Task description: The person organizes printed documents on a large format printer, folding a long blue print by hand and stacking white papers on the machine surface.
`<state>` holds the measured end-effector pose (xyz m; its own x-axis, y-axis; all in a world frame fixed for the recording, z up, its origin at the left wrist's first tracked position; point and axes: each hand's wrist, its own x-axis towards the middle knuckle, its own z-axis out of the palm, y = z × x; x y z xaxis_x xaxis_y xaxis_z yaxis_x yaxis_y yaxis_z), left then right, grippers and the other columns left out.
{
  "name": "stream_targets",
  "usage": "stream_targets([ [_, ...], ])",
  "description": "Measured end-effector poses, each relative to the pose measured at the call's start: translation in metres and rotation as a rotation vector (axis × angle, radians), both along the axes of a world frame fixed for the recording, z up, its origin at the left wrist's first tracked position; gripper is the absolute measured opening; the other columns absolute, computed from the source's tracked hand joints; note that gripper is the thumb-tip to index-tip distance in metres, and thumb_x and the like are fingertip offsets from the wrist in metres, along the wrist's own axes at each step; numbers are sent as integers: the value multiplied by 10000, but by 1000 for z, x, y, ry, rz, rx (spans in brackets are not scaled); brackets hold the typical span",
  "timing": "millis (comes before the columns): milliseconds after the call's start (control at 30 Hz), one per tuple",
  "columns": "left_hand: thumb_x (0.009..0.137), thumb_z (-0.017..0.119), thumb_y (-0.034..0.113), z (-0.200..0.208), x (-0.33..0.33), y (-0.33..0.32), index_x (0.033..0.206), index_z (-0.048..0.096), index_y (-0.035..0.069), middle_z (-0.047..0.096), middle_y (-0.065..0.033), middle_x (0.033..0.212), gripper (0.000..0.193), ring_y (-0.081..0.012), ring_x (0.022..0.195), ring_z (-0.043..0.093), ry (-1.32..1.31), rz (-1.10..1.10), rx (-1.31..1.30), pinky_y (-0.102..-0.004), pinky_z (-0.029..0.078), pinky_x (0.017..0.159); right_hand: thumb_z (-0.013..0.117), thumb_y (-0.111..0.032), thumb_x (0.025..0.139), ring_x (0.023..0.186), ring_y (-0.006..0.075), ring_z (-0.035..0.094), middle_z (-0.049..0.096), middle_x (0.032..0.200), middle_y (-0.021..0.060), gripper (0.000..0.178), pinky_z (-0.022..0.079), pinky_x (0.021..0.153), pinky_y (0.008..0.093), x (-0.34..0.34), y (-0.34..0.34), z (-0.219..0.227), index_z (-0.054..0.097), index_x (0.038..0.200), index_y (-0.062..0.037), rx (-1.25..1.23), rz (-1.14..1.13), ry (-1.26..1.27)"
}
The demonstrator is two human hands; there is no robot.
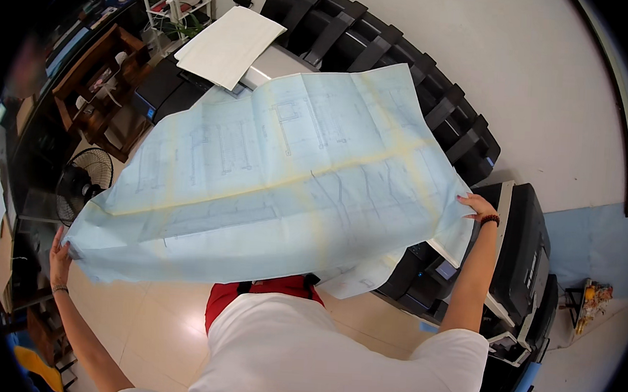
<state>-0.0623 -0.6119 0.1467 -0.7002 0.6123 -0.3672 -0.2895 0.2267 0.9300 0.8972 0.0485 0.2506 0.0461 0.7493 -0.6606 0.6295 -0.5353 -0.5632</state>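
A large pale blue sheet, a technical drawing [258, 171] with faint line work and yellowed fold lines, spreads wide in front of me. My left hand [60, 256] pinches its near left corner. At its right edge my right hand [480, 206] grips the paper between thumb and fingers, a dark beaded bracelet on that wrist. The sheet sags a little between my hands, and its far part lies over or just above a wide black printer [381, 45]; whether they touch I cannot tell. Beneath the near right edge another pale sheet [359, 279] hangs down.
Blank white paper [230, 43] rests on the printer's left part. A smaller dark printer [523, 252] stands to the right. At left are a black fan [83, 182], a wooden chair [101, 86] and a long dark desk [33, 143]. A white shelf [178, 4] stands far left.
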Motion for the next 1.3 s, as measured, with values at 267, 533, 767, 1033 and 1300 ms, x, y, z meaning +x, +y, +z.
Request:
stream_targets([
  [267, 924, 535, 53, 13, 4, -2, 1450, 361, 79, 493, -60, 1346, 555, -184, 1137, 523, 31, -55, -4, -319, 408, 967, 703, -318, 849, 927, 106, 589, 648, 1016, -14, 405, 478, 763, 345, 4, 15, -11, 606, 1200, -141, 72, 72, -34],
  [533, 923, 558, 72, -14, -8, -37, 1414, 426, 102, 567, 8, 1188, 509, -94, 997, 541, 1, -62, -89, -255, 441, 852, 645, -275, 906, 971, 123, 585, 646, 1049, 21, 336, 443, 886, 268, 3, 37, -28, 607, 1143, -40, 361, -99, 369],
  [767, 927, 614, 168, -43, -4, -58, 1378, 488, 142, 604, 46, 1145, 468, -67, 979, 563, 1, 7, -145, -249, 454, 816, 634, -273, 921, 1004, 119, 558, 626, 1085, 5, 332, 422, 914, 267, -19, 34, -6, 604, 1166, -52, 564, -221, 627],
  [1033, 932, 603, 192, -62, -12, -36, 1373, 506, 178, 586, 35, 1216, 452, -97, 1079, 541, 101, 141, -220, -300, 441, 894, 636, -268, 920, 992, 124, 566, 638, 1067, 7, 332, 430, 893, 271, -86, 85, 11, 620, 1156, -35, 688, -115, 572],
  [1300, 928, 558, 161, -120, -40, -24, 1381, 488, 130, 510, -110, 1370, 460, -229, 1223, 489, -20, 176, -327, -387, 426, 964, 554, -536, 881, 1249, 340, 443, 547, 1307, 122, 511, 232, 1056, 602, -173, 111, -33, 584, 1248, -181, 848, -67, -699],
])
